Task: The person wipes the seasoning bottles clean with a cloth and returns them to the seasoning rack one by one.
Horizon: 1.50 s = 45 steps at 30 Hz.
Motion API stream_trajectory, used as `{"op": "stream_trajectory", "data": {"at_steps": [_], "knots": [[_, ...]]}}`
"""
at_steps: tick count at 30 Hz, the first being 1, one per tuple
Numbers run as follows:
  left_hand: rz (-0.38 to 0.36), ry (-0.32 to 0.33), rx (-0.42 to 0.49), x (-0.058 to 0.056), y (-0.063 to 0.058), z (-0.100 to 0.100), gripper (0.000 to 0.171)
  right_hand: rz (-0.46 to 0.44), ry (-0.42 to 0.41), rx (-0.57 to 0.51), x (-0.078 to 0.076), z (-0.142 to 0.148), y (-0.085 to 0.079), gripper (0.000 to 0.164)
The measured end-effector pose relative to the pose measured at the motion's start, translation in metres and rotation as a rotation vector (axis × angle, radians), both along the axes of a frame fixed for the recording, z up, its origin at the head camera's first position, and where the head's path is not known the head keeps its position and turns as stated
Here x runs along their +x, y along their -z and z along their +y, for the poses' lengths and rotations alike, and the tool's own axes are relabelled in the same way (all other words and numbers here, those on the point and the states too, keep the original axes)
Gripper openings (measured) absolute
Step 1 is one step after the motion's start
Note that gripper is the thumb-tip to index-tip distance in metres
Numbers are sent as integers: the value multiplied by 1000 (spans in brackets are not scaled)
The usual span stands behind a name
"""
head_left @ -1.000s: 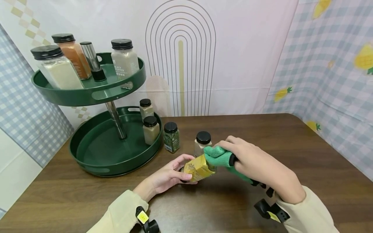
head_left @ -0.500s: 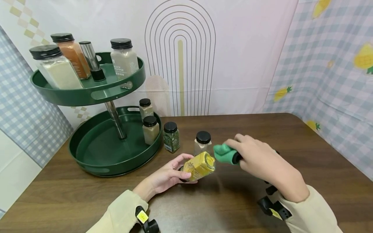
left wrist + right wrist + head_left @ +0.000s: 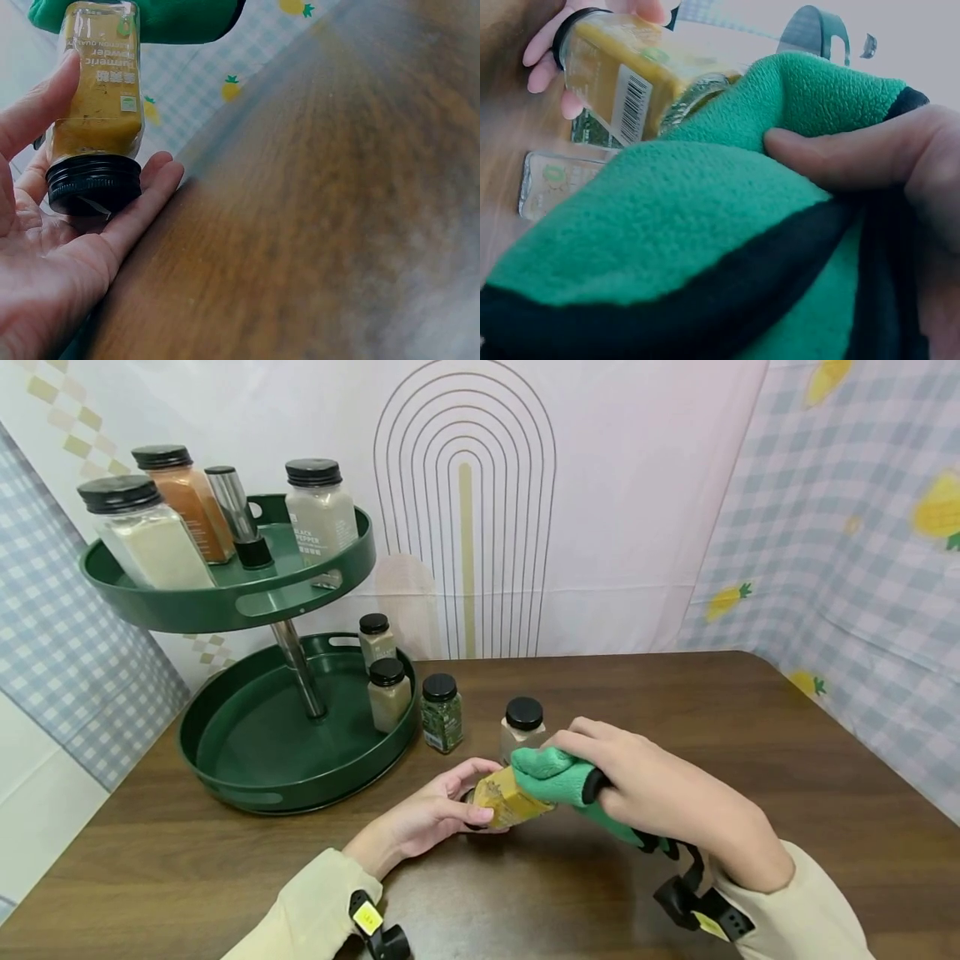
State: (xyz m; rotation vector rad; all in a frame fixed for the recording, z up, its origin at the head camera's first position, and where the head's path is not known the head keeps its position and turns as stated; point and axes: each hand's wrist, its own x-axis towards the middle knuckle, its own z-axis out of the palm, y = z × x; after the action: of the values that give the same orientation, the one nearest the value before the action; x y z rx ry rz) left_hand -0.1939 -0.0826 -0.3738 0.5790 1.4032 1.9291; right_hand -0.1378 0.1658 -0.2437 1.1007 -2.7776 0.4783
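Note:
My left hand [image 3: 442, 810] grips a jar of turmeric powder [image 3: 506, 797] near its black lid, tilted over the table with its base toward the right. The left wrist view shows the yellow jar [image 3: 103, 82] lid down, its label upside down, with the thumb along its side. My right hand [image 3: 637, 768] pinches a folded green cloth [image 3: 551, 774] with black edging. That cloth lies over the jar's base end and hides part of it. Up close in the right wrist view, the cloth [image 3: 652, 217] meets the glass base beside a barcode.
A two-tier green tray stand [image 3: 300, 785] stands at the left, with several jars and a steel-and-black grinder [image 3: 238, 518] on top. Two small jars sit in its lower tray. A green herb jar [image 3: 442, 714] and a black-lidded jar [image 3: 522, 727] stand on the wooden table [image 3: 712, 718].
My right hand drew the cloth off the jar's base to the right, baring it, then brought it back left onto the base. The left hand and jar have barely moved.

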Motion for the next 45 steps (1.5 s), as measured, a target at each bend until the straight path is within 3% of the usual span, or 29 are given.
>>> {"op": "stream_trajectory", "data": {"at_steps": [10, 15, 22, 30, 36, 39, 41, 45], "knots": [[-31, 1, 84, 1, 0, 0, 43, -67, 8, 84, 2, 7, -5, 43], [-60, 4, 155, 0, 2, -2, 36, -31, 41, 140, -1, 10, -2, 37], [-95, -151, 82, 3, -2, -5, 36, -55, 113, 202, -10, 15, 3, 39], [55, -323, -30, 5, -18, 2, 38, -121, 268, 328, -28, 18, 19, 43], [234, -427, -188, 8, -37, 1, 46, 3, 351, 362, -37, 24, 34, 45], [286, -455, -266, 10, -45, 0, 49, 42, 377, 368, -42, 23, 44, 44], [309, -477, -298, 11, -49, -1, 50, 25, 390, 377, -44, 20, 52, 45], [359, -521, -313, 12, -55, -2, 52, -95, 383, 376, -45, 13, 63, 48]]}}
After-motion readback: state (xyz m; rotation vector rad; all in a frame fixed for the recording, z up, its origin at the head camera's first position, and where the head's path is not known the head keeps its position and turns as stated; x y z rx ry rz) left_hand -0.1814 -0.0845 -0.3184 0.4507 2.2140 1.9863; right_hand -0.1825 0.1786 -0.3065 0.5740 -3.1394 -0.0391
